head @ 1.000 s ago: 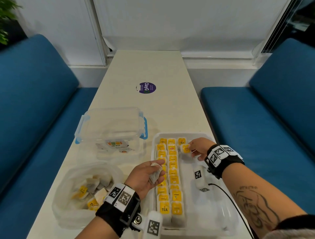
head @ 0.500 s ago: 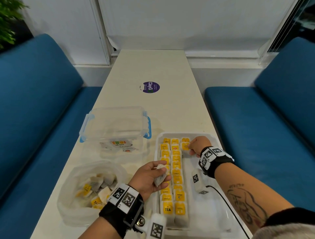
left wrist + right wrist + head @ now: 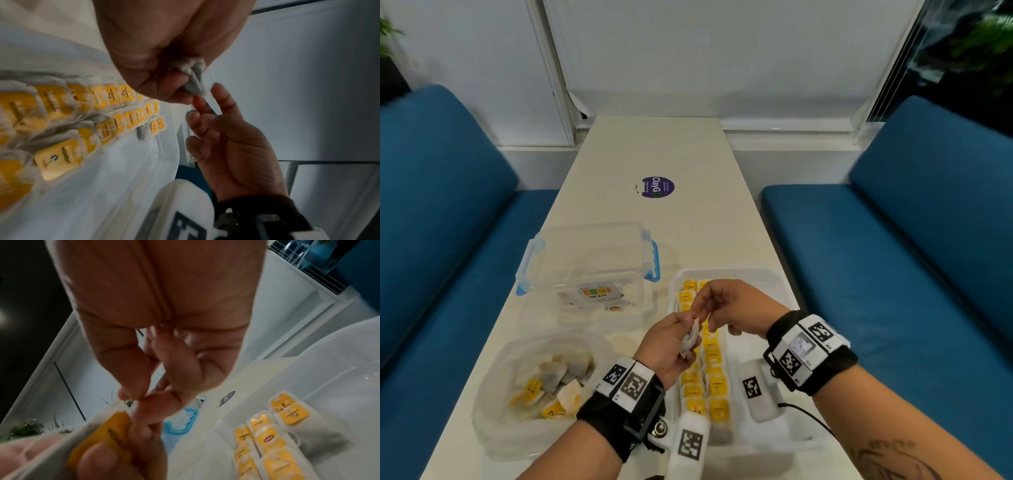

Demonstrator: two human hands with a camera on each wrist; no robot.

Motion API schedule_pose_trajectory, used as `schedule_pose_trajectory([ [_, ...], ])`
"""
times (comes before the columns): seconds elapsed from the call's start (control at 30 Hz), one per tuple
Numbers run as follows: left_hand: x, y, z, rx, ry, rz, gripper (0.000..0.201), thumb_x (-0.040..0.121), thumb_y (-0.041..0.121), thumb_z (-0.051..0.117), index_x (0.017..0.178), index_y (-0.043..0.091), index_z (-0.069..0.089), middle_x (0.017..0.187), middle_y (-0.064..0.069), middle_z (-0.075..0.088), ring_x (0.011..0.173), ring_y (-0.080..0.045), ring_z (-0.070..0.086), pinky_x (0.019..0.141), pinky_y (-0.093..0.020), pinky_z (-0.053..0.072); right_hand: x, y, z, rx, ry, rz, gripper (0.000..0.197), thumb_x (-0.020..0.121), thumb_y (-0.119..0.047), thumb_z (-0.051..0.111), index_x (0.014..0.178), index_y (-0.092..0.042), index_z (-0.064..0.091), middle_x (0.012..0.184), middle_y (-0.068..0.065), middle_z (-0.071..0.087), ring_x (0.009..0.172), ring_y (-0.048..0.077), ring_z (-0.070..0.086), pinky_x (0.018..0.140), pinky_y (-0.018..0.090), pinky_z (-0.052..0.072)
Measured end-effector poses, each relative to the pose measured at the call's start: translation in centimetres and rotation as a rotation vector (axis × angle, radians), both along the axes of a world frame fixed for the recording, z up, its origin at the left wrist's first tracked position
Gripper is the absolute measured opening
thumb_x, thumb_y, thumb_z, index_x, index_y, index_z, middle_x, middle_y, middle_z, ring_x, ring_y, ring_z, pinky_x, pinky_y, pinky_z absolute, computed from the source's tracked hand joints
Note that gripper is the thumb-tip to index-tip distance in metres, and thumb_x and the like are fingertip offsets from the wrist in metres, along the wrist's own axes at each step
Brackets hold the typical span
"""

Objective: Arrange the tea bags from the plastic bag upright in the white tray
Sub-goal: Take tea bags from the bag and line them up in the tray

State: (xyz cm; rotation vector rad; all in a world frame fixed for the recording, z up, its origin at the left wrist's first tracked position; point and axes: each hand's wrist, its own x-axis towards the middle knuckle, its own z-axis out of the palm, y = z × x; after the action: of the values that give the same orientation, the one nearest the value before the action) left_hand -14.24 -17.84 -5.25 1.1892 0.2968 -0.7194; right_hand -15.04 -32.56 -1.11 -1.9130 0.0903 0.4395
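Note:
The white tray [image 3: 756, 273] lies at the table's near right. Two long rows of upright tea bags [image 3: 713, 356] with yellow tags fill its left side, and a third row starts at the far end [image 3: 292, 413]. Over those rows my left hand [image 3: 688, 330] grips one tea bag [image 3: 691, 337], thumb pressed on its yellow tag [image 3: 111, 426]. My right hand [image 3: 700, 307] meets it from the right, with thumb and forefinger pinching the bag's top corner [image 3: 118, 404]. The clear plastic bag [image 3: 493, 394] at the near left holds several more tea bags [image 3: 551, 387].
A clear lidded box with blue clips [image 3: 589, 260] stands behind the plastic bag, left of the tray. A purple round sticker [image 3: 658, 187] marks the table's middle. Blue sofas flank the table on both sides. The tray's right half [image 3: 102, 186] holds no bags.
My right hand left the tray's far end and came back to the left hand. My left hand lifted its tea bag a little, and both hands now hold it.

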Motion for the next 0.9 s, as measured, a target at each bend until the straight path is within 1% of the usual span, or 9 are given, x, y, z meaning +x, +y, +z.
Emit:
schedule_pose_trajectory([
  [0.13,-0.2,-0.4,0.2,-0.038,0.017,-0.052,0.014,0.097,0.017,0.046,0.088,0.011,0.055,0.070,-0.004,0.050,0.040,-0.007,0.047,0.034,-0.013,0.030,-1.3,0.0,-0.2,-0.088,-0.069,0.019,0.032,0.075,0.014,0.060,0.083,-0.016,0.066,0.068,-0.007,0.058,0.051,-0.002,0.053,0.041,0.014,0.035],
  [0.2,-0.4,-0.5,0.2,-0.073,0.037,-0.068,0.018,0.099,0.018,0.042,0.094,0.010,0.058,0.070,-0.006,0.051,0.041,-0.008,0.047,0.033,-0.013,0.030,-1.8,-0.3,-0.3,-0.150,-0.116,0.011,0.017,0.077,0.006,0.067,0.085,-0.009,0.069,0.065,-0.008,0.057,0.051,-0.004,0.053,0.050,0.009,0.039],
  [0.27,-0.6,-0.5,0.3,-0.106,0.055,-0.084,0.023,0.100,0.020,0.039,0.096,0.011,0.059,0.071,-0.006,0.054,0.041,-0.009,0.048,0.033,-0.013,0.031,-2.1,-0.7,-0.2,-0.182,-0.148,0.003,0.015,0.078,-0.003,0.072,0.076,-0.017,0.068,0.067,-0.009,0.057,0.056,-0.003,0.052,0.057,0.011,0.041],
  [0.37,-0.9,-0.3,0.4,-0.058,0.043,-0.120,0.023,0.097,0.029,0.044,0.093,0.012,0.058,0.069,-0.003,0.060,0.047,-0.010,0.052,0.036,-0.015,0.035,-2.4,-1.3,0.4,-0.195,-0.124,-0.044,0.018,0.082,-0.013,0.070,0.070,-0.023,0.060,0.064,-0.009,0.058,0.048,-0.003,0.050,0.045,0.010,0.035],
  [0.5,-1.0,0.1,0.1,0.035,-0.114,-0.196,0.038,0.094,0.047,0.041,0.095,0.017,0.064,0.090,0.000,0.067,0.078,-0.014,0.058,0.060,-0.023,0.042,-2.3,-1.8,1.4,-0.230,-0.077,-0.079,0.016,0.086,-0.011,0.063,0.073,-0.018,0.057,0.064,0.001,0.062,0.044,0.001,0.052,0.038,0.015,0.033],
  [0.57,-1.2,0.1,0.1,0.080,-0.215,-0.252,0.025,0.092,0.038,0.051,0.098,0.017,0.063,0.095,0.000,0.067,0.081,-0.014,0.059,0.063,-0.023,0.044,-2.1,-1.8,1.6,-0.280,-0.101,-0.095,0.016,0.085,-0.009,0.064,0.073,-0.018,0.058,0.061,-0.002,0.060,0.043,0.000,0.052,0.038,0.015,0.035],
  [0.7,-1.2,-0.3,0.2,0.134,-0.303,-0.287,0.010,0.086,0.010,0.062,0.094,0.008,0.057,0.081,-0.003,0.061,0.061,-0.008,0.059,0.054,-0.017,0.046,-2.0,-1.6,1.3,-0.178,-0.096,-0.137,0.013,0.082,-0.011,0.069,0.072,-0.018,0.062,0.061,0.000,0.057,0.052,0.008,0.049,0.042,0.017,0.037],
  [0.83,-0.8,-0.3,0.0,0.255,-0.393,-0.269,0.009,0.087,0.008,0.061,0.081,0.013,0.057,0.072,0.000,0.055,0.059,-0.009,0.051,0.051,-0.017,0.040,-1.8,-1.9,0.7,-0.218,-0.119,-0.206,0.021,0.082,-0.017,0.071,0.064,-0.019,0.059,0.059,-0.004,0.053,0.050,0.002,0.046,0.043,0.008,0.034],
  [0.9,-0.4,0.1,-0.4,0.373,-0.468,-0.227,0.010,0.088,0.006,0.059,0.085,0.015,0.060,0.076,0.003,0.057,0.066,-0.010,0.052,0.050,-0.012,0.040,-1.5,-2.4,0.5,-0.162,-0.112,-0.289,0.019,0.084,-0.023,0.069,0.067,-0.018,0.062,0.063,-0.003,0.056,0.054,0.004,0.048,0.044,0.013,0.036],
])
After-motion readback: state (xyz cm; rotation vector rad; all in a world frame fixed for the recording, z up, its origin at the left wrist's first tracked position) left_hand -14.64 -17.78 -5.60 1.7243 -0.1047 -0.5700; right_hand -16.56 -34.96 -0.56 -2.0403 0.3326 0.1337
